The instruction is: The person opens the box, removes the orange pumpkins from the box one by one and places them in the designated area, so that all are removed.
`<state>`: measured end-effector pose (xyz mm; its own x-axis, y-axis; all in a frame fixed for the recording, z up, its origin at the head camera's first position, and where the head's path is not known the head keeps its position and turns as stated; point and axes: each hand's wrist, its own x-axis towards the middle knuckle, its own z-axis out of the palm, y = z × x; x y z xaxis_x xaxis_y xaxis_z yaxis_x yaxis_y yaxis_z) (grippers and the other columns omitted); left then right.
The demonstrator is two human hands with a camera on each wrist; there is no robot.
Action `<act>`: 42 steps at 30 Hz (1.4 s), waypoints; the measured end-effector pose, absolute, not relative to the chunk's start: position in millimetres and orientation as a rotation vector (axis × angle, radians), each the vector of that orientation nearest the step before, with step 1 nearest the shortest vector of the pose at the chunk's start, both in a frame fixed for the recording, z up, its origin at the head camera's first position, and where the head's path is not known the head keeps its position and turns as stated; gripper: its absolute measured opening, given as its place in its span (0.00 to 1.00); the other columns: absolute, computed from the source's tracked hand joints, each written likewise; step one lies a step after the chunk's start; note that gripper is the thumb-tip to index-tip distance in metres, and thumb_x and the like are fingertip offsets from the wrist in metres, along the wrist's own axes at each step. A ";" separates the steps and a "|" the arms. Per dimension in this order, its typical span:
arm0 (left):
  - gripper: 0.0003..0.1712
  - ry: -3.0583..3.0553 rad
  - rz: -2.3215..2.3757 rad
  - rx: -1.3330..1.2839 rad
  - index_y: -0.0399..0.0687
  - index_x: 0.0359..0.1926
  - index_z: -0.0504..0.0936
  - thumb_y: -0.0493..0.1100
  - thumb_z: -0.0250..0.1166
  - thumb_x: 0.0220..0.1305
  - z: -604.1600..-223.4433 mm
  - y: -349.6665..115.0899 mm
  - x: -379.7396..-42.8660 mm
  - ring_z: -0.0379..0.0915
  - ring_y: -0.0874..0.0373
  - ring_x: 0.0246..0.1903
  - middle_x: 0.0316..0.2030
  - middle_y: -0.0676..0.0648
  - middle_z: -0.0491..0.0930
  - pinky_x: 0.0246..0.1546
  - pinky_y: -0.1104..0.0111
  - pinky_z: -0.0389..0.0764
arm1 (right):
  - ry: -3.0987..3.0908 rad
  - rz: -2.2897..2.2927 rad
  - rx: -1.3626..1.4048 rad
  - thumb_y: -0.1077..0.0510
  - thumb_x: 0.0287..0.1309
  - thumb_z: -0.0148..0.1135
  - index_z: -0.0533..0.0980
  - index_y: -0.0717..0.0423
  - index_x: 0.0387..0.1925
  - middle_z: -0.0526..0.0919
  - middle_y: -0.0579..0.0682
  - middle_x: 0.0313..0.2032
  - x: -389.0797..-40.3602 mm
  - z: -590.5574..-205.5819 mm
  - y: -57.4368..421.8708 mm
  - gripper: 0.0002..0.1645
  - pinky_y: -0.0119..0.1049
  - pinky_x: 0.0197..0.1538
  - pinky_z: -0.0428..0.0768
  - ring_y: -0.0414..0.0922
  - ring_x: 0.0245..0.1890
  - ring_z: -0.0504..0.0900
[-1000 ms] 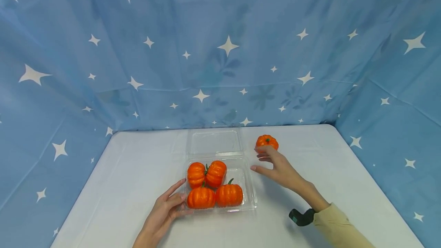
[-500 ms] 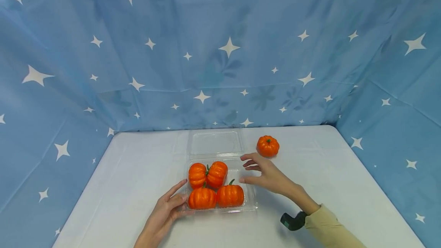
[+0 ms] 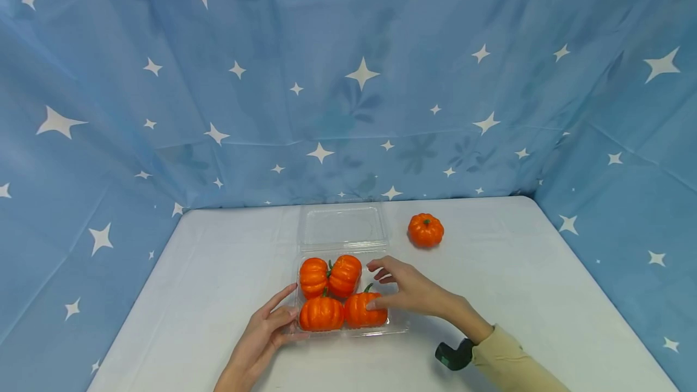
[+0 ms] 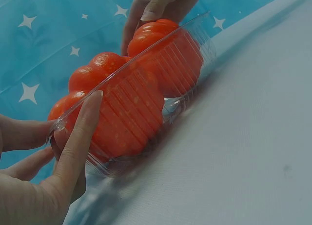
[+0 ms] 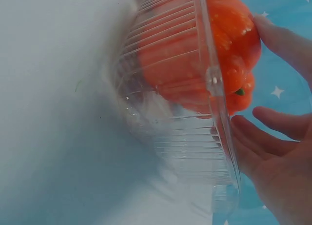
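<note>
A clear plastic clamshell container (image 3: pixel 396 322) sits on the white table with several small orange pumpkins in it. My left hand (image 3: pixel 260 337) holds the container's left front corner, its thumb (image 4: pixel 80 132) against the ribbed outer wall. Over the right part of the container is my right hand (image 3: pixel 411 289), with its fingers spread and loosely bent. Its thumb touches the front right pumpkin (image 3: pixel 359 313); in the right wrist view the thumb (image 5: pixel 278 37) meets the orange skin. The other fingers (image 5: pixel 278 122) reach over the rim and hold nothing that shows.
The container's lid (image 3: pixel 343 227) lies folded back behind it, flat on the table. One more pumpkin (image 3: pixel 426 230) stands on the table (image 3: pixel 490 259) to the right of the lid. A blue curtain (image 3: pixel 348 107) with white stars hangs behind and at both sides.
My right hand has moved away from the pumpkin at the back right, leftward and toward me, over the container to the front right pumpkin. The left hand stays at the corner.
</note>
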<state>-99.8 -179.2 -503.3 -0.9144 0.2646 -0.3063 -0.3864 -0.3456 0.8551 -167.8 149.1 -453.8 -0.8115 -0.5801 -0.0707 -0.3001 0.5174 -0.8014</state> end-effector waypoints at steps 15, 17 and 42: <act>0.41 1.486 2.309 -0.169 0.40 0.81 0.49 0.32 0.57 0.74 -501.3 -179.0 -98.8 0.72 0.62 0.31 0.27 0.54 0.74 0.51 0.51 0.87 | 2.470 -0.965 -0.813 0.40 0.61 0.71 0.81 0.62 0.56 0.82 0.55 0.57 -169.2 -451.5 148.9 0.34 0.57 0.61 0.81 0.54 0.58 0.79; 0.41 1.486 2.310 -0.175 0.40 0.81 0.50 0.32 0.57 0.74 -501.0 -178.8 -98.8 0.72 0.62 0.31 0.27 0.55 0.74 0.51 0.51 0.87 | 2.469 -0.924 -0.837 0.40 0.63 0.69 0.84 0.60 0.53 0.82 0.53 0.56 -169.2 -452.0 148.9 0.30 0.57 0.62 0.81 0.54 0.58 0.78; 0.41 1.470 2.317 -0.194 0.40 0.81 0.50 0.31 0.56 0.73 -501.8 -177.5 -99.3 0.72 0.62 0.30 0.28 0.54 0.74 0.50 0.52 0.88 | 2.439 -0.920 -0.947 0.41 0.60 0.72 0.79 0.48 0.61 0.83 0.42 0.58 -162.6 -448.8 147.6 0.31 0.45 0.62 0.83 0.42 0.57 0.79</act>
<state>-99.3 -177.5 -501.8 -0.9152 0.2482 -0.3176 -0.3931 -0.3751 0.8395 -162.6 147.6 -448.8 -0.7074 -0.7000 -0.0980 -0.4610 0.5620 -0.6868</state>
